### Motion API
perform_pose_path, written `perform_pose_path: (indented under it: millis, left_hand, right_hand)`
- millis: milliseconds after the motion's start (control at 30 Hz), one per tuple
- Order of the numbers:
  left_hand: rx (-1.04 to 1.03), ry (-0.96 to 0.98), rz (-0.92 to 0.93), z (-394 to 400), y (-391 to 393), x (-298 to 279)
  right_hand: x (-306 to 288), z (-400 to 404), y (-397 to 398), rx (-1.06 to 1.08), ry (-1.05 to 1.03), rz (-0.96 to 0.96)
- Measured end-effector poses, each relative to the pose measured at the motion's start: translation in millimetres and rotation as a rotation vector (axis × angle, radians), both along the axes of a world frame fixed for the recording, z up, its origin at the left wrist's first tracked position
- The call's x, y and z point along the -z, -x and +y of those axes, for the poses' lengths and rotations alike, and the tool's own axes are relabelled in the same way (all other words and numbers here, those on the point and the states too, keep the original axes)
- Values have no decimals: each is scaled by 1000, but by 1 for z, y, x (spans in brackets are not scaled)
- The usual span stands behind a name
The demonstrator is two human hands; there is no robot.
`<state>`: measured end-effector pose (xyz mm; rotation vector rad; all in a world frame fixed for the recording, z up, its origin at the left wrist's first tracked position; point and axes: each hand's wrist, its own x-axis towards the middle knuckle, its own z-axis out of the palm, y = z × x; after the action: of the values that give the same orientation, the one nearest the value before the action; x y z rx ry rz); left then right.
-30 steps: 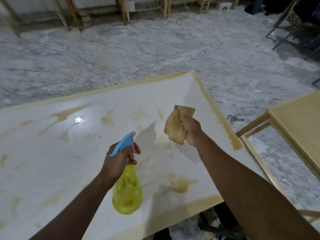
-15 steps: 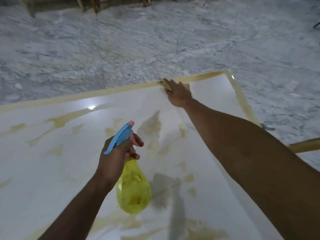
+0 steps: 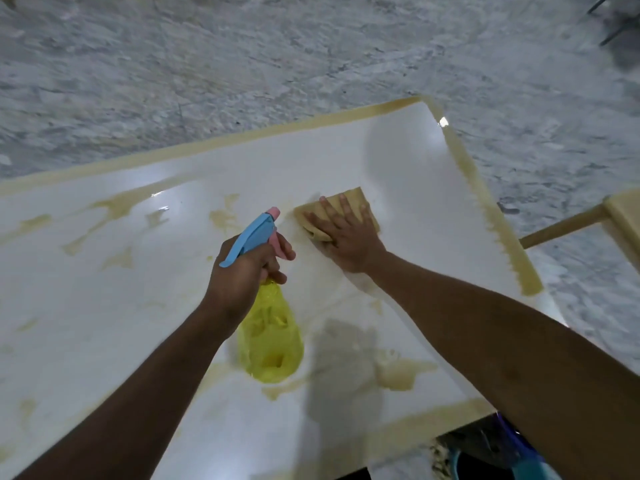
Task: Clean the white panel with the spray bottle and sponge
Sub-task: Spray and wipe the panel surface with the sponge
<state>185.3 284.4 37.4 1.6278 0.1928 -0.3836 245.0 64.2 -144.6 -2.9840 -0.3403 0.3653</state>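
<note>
A large white panel lies flat below me, smeared with tan streaks and edged with a tan band. My left hand grips a yellow spray bottle with a blue trigger and pink nozzle, held above the panel's middle. My right hand lies flat, fingers spread, pressing a tan sponge onto the panel just right of the bottle's nozzle. The sponge is partly hidden under the palm.
Grey marbled floor surrounds the panel. A light wooden table with a slanted leg stands at the right edge. A tan puddle sits near the panel's front edge. Blue and purple items lie below the panel's front right corner.
My right hand has drawn the sponge back from the panel's far edge toward the middle, leaving that strip whiter. The left hand still holds the bottle in about the same place.
</note>
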Motion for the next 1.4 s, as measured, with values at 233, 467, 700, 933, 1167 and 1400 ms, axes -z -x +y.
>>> perform_pose_path:
  millis: [233,467,700,933,1167,1400]
  left_hand:
    - [128,18,9,25,79,-4]
    - [147,-6,42,24,131,-3]
    - [85,-14,53,-12,173,-7]
    - [16,-15,70,-62,209,-13]
    - [26,-18,101,-87,234,-17]
    - [52,-19,119,-94,253,-24]
  right_hand:
    - [3,12,122,22,36,-24]
    - [-8,-1,193,-90,29,20]
    - [-11,-57,243,-354,71,85]
    - [-22,-120,282,-423,11,200]
    - [-44,-192,299,-230,-74,245]
    - [-107,-207,275,743,-852,195]
